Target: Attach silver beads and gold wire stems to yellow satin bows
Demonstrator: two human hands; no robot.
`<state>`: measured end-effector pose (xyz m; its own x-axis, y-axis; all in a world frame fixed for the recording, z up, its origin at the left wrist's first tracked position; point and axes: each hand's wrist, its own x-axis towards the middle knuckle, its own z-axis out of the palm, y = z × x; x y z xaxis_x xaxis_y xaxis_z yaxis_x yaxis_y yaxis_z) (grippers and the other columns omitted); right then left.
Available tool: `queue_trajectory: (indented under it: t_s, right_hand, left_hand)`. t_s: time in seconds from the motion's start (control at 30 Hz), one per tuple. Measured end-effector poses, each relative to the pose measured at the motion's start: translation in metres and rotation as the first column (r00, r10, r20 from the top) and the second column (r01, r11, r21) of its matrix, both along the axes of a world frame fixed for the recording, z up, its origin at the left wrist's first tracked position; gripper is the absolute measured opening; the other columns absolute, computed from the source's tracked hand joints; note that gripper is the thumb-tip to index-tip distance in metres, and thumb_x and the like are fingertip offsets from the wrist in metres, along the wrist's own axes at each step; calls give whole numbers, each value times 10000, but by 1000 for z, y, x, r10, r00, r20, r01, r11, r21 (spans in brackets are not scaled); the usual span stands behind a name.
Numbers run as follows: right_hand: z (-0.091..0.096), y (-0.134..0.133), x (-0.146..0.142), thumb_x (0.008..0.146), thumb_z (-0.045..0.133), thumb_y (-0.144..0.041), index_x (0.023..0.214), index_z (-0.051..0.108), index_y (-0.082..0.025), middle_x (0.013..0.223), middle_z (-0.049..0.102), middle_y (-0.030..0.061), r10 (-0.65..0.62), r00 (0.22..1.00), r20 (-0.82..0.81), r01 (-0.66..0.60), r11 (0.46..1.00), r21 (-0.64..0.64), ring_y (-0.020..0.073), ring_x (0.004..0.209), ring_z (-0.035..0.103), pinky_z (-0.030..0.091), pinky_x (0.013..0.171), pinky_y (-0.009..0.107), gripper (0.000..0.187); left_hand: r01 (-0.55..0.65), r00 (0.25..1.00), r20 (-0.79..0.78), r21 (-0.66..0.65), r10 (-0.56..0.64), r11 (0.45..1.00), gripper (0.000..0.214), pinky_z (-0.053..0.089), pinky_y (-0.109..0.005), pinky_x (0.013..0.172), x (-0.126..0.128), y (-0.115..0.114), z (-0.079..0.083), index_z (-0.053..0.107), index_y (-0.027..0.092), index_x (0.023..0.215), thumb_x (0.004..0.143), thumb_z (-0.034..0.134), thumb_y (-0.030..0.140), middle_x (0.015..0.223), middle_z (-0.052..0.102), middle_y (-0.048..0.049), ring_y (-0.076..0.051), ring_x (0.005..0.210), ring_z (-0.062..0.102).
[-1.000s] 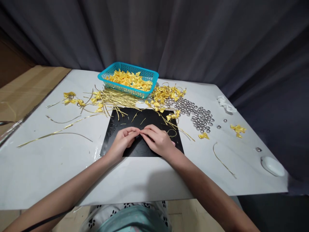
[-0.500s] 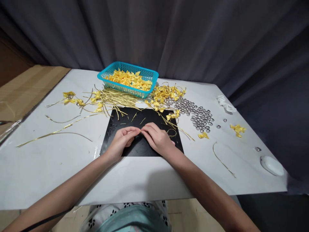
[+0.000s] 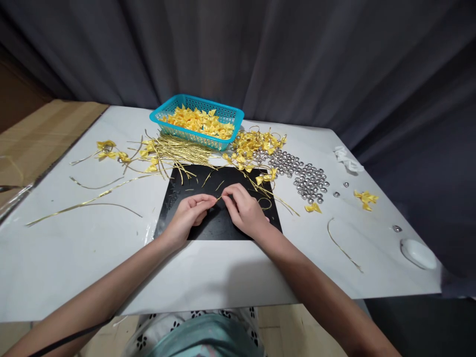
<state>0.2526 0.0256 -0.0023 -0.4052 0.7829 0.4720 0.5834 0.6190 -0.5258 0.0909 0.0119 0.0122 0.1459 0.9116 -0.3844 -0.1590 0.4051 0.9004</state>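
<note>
At the centre of the frame, your left hand [image 3: 190, 214] and right hand [image 3: 244, 210] each pinch a thin, shiny gold cord [image 3: 219, 198], with a bit of it showing between your fingertips. Below them lies a flat black rectangular mat [image 3: 219, 229]. Left of upper centre you have a heap of gold cords [image 3: 182, 149], beside a turquoise perforated plastic basket [image 3: 223, 144] holding yellow ribbon bows [image 3: 197, 121]. Small silvery rounded beads [image 3: 310, 183] spread right of centre.

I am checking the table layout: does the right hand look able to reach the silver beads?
Probably yes: the silver beads lie openly, with nothing tall between them and the right hand, though it seems to pinch a gold strand.
</note>
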Motion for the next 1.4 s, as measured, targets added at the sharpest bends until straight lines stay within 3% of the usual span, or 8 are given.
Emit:
queue_trajectory:
  t_s: [0.73,1.0,1.1,1.17,1.23,1.3,1.4]
  right_hand:
    - [1,3,1,935,345,-205,897,484,-178,920,554,75,-53,998,29,54,998,-26,141,774,549,426,655,240,147]
    - [1,1,0,923,339,-190,889,485,-175,905,554,78,-90,995,49,91,996,-7,146,743,542,412,620,245,150]
    - [3,0,0,920,348,-188,888,480,-177,900,546,74,-32,999,42,33,999,-40,145,753,535,418,639,242,136]
    - [4,0,0,922,351,-191,896,478,-176,902,536,71,16,998,55,-12,998,-67,142,757,533,419,644,237,131]
    - [5,1,1,925,348,-193,902,478,-174,902,527,71,46,997,69,-40,995,-96,141,760,533,420,650,236,133]
    - [5,1,1,927,343,-193,903,478,-172,900,523,70,59,995,77,-50,992,-117,141,758,533,420,656,238,139]
    - [6,2,2,926,345,-196,895,474,-172,901,522,67,59,995,75,-49,991,-128,143,764,534,420,668,243,135]
  left_hand:
    - [26,996,-88,69,-20,997,251,69,-245,415,-1,-2,-3,638,153,723,654,698,386,424,273,104,-57,396,148]
    - [67,981,-193,173,-33,983,204,147,-224,442,1,-3,0,648,140,670,663,694,339,453,299,88,-67,444,220]
    - [102,970,-238,244,-43,964,166,285,-211,505,-1,-3,-1,656,147,700,687,676,310,523,437,52,-88,513,375]
    - [78,983,-183,264,-30,961,173,386,-224,632,-2,-3,-2,664,154,799,701,666,297,703,584,0,-123,668,511]
    - [56,993,-112,254,-28,966,233,418,-251,743,-2,-2,-3,653,160,899,717,656,304,858,633,-33,-149,794,565]
    - [72,994,-98,225,-51,972,240,429,-255,697,-2,-2,-4,642,158,891,736,638,341,821,631,-27,-140,725,565]
    - [104,982,-175,213,-67,972,211,346,-228,514,0,-2,-4,629,165,764,744,622,375,648,553,20,-101,534,439]
